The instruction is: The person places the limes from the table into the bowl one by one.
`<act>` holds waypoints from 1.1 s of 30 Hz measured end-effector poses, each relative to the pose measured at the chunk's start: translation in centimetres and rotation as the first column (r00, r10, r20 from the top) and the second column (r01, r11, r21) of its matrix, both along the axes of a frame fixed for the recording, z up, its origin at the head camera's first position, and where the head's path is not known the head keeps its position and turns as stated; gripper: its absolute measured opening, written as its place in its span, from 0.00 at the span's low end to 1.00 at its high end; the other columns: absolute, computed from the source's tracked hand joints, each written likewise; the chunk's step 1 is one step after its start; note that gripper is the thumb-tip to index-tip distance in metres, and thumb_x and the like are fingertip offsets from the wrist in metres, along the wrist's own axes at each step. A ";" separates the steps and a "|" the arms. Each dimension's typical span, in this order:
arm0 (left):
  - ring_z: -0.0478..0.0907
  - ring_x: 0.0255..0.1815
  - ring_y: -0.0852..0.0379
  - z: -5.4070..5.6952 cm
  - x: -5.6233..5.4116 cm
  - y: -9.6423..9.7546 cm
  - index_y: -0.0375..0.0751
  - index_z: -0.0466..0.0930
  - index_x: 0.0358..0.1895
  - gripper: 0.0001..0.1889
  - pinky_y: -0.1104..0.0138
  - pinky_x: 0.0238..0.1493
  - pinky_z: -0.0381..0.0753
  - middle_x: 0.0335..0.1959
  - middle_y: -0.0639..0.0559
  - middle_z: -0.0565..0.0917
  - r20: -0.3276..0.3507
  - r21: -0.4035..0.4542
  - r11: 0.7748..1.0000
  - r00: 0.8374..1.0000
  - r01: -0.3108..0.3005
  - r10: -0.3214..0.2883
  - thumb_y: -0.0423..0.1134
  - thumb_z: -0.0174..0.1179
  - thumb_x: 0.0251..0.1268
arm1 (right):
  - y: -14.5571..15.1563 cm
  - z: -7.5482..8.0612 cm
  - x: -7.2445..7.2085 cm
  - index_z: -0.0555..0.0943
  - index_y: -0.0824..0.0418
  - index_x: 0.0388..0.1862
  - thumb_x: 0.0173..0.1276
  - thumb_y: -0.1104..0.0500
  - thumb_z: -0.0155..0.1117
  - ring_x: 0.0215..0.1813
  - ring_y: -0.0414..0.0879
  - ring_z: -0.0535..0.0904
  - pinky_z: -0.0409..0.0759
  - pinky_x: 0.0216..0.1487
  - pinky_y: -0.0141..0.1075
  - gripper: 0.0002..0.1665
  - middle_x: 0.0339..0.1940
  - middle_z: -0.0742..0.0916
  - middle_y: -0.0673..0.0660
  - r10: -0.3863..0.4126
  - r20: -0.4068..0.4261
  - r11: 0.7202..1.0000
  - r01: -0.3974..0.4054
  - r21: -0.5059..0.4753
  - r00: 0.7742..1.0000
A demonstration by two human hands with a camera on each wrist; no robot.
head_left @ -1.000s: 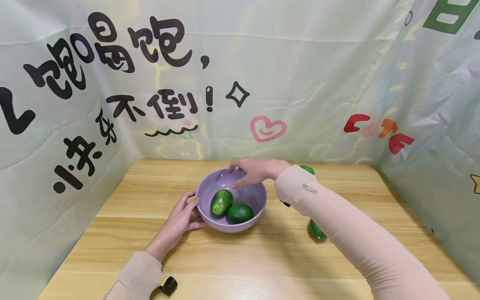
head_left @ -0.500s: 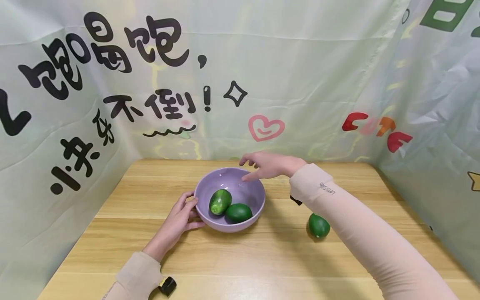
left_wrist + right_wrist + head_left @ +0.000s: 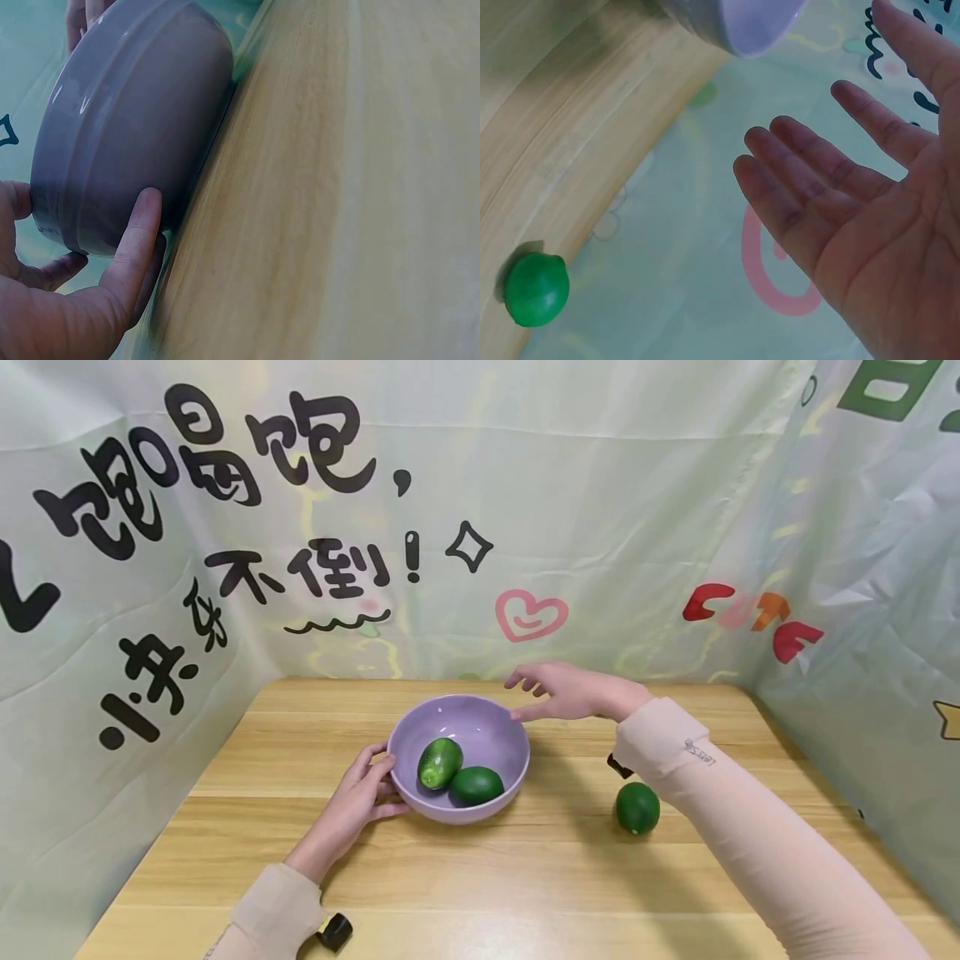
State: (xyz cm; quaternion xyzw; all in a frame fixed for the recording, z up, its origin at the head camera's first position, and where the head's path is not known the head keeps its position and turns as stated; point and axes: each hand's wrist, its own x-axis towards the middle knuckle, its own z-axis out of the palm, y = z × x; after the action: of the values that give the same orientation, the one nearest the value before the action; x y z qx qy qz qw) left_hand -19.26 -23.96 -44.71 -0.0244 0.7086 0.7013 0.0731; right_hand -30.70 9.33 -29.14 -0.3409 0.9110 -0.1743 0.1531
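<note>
A purple bowl (image 3: 459, 717) stands upright on the table. Inside lie two dark green fruits shaped like avocados, the left fruit (image 3: 440, 763) speckled and the right fruit (image 3: 477, 786) smoother. My left hand (image 3: 358, 802) rests against the bowl's left side. In the left wrist view, its spread fingers and thumb (image 3: 139, 225) touch the rim and outer wall. My right hand (image 3: 570, 692) hovers by the bowl's far right rim, fingers extended. Its palm (image 3: 900, 247) holds nothing in the right wrist view.
A round green fruit (image 3: 637, 808) sits on the wooden table (image 3: 480, 877) right of the bowl. In the right wrist view, a green lime-like fruit (image 3: 538, 289) lies near the table's edge by the printed cloth (image 3: 682, 247). Cloth walls rise behind and at both sides.
My right hand has withdrawn from above the bowl to the right. The near right green fruit, partly covered by my sleeve before, now shows whole. My left hand stays at the bowl.
</note>
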 end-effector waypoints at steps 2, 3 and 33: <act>0.88 0.58 0.46 0.0 0.0 0.0 0.48 0.61 0.81 0.24 0.51 0.60 0.93 0.71 0.30 0.74 0.001 -0.001 1.000 1.000 0.000 0.000 0.47 0.43 0.91 | 0.6 -0.1 0.2 0.74 0.57 0.77 0.76 0.46 0.71 0.75 0.63 0.78 0.79 0.76 0.60 0.36 0.75 0.81 0.61 -0.004 0.002 1.000 0.004 -0.014 1.000; 0.88 0.57 0.46 0.0 0.0 0.0 0.48 0.61 0.81 0.24 0.51 0.60 0.93 0.71 0.29 0.74 0.001 -0.002 1.000 1.000 -0.002 0.002 0.47 0.43 0.91 | 0.9 -0.1 0.2 0.74 0.58 0.77 0.76 0.46 0.71 0.75 0.64 0.78 0.79 0.76 0.60 0.36 0.75 0.81 0.61 -0.002 -0.001 1.000 0.002 -0.017 1.000; 0.88 0.57 0.46 0.1 0.0 0.1 0.49 0.60 0.81 0.24 0.52 0.59 0.93 0.71 0.30 0.73 0.011 -0.016 1.000 1.000 -0.008 0.009 0.47 0.42 0.91 | 7.0 -1.6 3.8 0.74 0.56 0.77 0.76 0.38 0.69 0.75 0.61 0.78 0.80 0.73 0.62 0.39 0.74 0.82 0.57 -0.056 -0.034 0.996 0.053 -0.074 0.998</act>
State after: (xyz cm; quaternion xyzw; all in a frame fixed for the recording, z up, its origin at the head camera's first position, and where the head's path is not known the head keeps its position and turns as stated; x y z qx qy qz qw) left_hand -19.23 -23.86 -44.59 -0.0319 0.7138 0.6957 0.0738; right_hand -26.91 16.34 -30.71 -0.3245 0.9156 -0.2053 0.1195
